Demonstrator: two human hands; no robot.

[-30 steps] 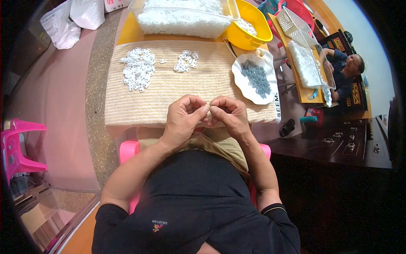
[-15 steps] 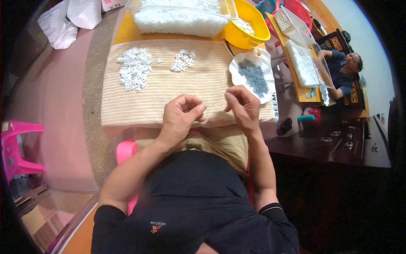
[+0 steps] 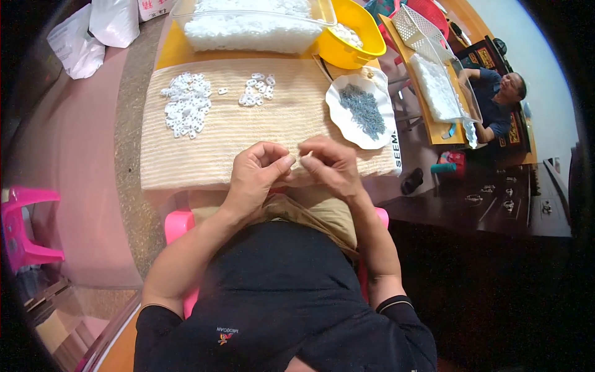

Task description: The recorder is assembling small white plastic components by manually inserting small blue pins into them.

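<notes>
Over the near edge of a striped cloth, my left hand is closed in a pinch, thumb against bent fingers. Whatever it holds is too small or hidden to name. Close on its right, my right hand pinches too, with a tiny pale bit at its fingertips that I cannot make out. The fingertips nearly meet. Beyond my left hand lie a heap of small white oval plastic pieces with holes and a smaller group of them. Small dark grey pieces fill the middle of a white wavy-edged plate.
A clear bin of white pieces and a yellow basin stand at the back. Another person sits at a table on the right, beside a tub of white pieces. A pink stool stands at left, white sacks behind.
My right hand has moved left from beside the plate, bringing its fingertips close to my left hand's. My left hand keeps its pinch. The whole view has shifted slightly.
</notes>
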